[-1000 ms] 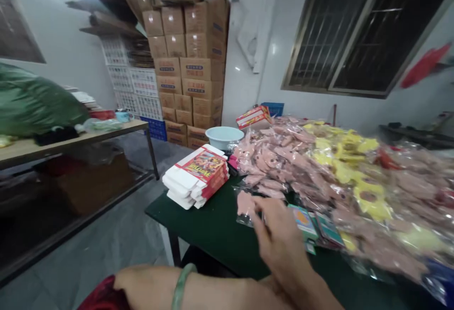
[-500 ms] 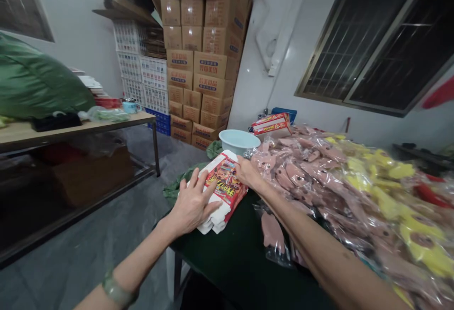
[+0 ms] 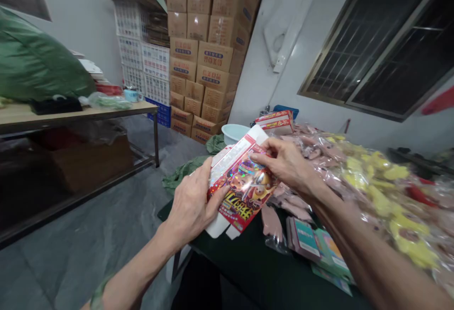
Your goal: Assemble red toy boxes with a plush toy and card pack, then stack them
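Note:
A red printed cardboard box (image 3: 244, 182) with white end flaps is held tilted above the dark green tabletop (image 3: 244, 267). My left hand (image 3: 195, 201) grips its left side, thumb across the printed front. On the upper right edge, my right hand (image 3: 283, 159) pinches the box, thumb on the front and fingers behind. The flaps at both ends stick out. To the right, below my right forearm, lie stacks of teal and green cards (image 3: 305, 239). A pink piece in clear wrap (image 3: 272, 222) lies beside them.
Wrapped pink pieces (image 3: 315, 149) and yellow ones (image 3: 383, 177) heap up on the right. Behind are a pale blue basin (image 3: 234, 133) and red boxes (image 3: 275, 122). Cartons (image 3: 216, 59) stack against the wall; another table (image 3: 142, 107) stands left.
The red box has been lifted off the table and opened out, with side panel and flaps showing. Both hands now hold it. Card stacks at the right have come into view.

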Tool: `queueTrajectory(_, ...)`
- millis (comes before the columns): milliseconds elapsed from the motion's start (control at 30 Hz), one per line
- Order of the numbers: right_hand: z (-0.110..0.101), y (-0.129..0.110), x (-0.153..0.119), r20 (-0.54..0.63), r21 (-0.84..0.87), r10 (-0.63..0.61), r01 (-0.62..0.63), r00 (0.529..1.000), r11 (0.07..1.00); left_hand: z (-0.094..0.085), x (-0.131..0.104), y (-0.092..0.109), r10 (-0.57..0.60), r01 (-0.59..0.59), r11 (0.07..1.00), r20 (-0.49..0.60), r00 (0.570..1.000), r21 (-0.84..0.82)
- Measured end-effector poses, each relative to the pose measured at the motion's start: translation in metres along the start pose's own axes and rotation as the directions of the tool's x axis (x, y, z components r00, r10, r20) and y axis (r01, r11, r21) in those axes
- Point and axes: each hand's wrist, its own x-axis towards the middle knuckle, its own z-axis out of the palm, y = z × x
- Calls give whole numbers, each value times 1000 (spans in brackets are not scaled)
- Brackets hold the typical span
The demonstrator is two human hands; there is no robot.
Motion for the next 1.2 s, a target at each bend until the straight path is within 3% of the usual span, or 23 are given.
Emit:
queueTrajectory(133,-22,-7,-59,-21,33,-35,36,999,999,17,-19,35,11,-14,985,-21,1000,-170)
queueTrajectory(233,-28,0,-95,45,104,22,-26,999,994,36,-38,60,21,-10,976,44,999,-219)
queueTrajectory(400,-41,3,-146,9,157,116,-116,993,981,50,-58,102,13,66,922,201,979,-382)
queueTrajectory(467,-50,1,-164,6,157,90,-89,996,984,51,-63,119,56,142,807,314,948,-573)
queueTrajectory(533,-58,-1,-178,-5,125,43,-42,999,991,50,-68,135,144,271,618,446,884,-737)
queueTrajectory(600,-64,-1,-187,-22,73,10,-9,1000,997,50,-70,151,213,425,444,553,805,-789)
queueTrajectory(667,-70,2,-190,-70,-15,-40,39,997,999,54,-70,164,198,519,358,607,770,-776)
queueTrajectory(733,-76,6,-192,-201,-178,-184,149,962,973,61,-67,172,93,539,344,599,796,-769)
queueTrajectory(767,-79,8,-195,-292,-278,-278,197,915,940,65,-65,174,21,529,352,571,821,-773)
queueTrajectory(833,-82,15,-204,-496,-411,-393,189,774,892,75,-60,171,-105,504,374,505,857,-778)
queueTrajectory(900,-78,28,-218,-673,-346,-297,66,677,936,86,-57,162,-178,475,403,442,879,-782)
queueTrajectory(933,-72,38,-226,-724,-248,-184,-3,665,969,92,-57,156,-192,458,422,417,889,-782)
queueTrajectory(1000,-55,62,-240,-705,-20,68,-116,706,993,104,-58,147,-195,423,463,375,906,-779)
queueTrajectory(1067,-36,87,-247,-608,156,240,-183,757,971,114,-60,141,-167,390,496,356,920,-776)
queueTrajectory(1133,-23,106,-247,-548,273,300,-172,781,947,121,-63,141,-124,364,522,354,927,-771)
queueTrajectory(1200,-18,114,-243,-553,331,279,-100,785,938,122,-64,142,-90,336,549,345,934,-766)
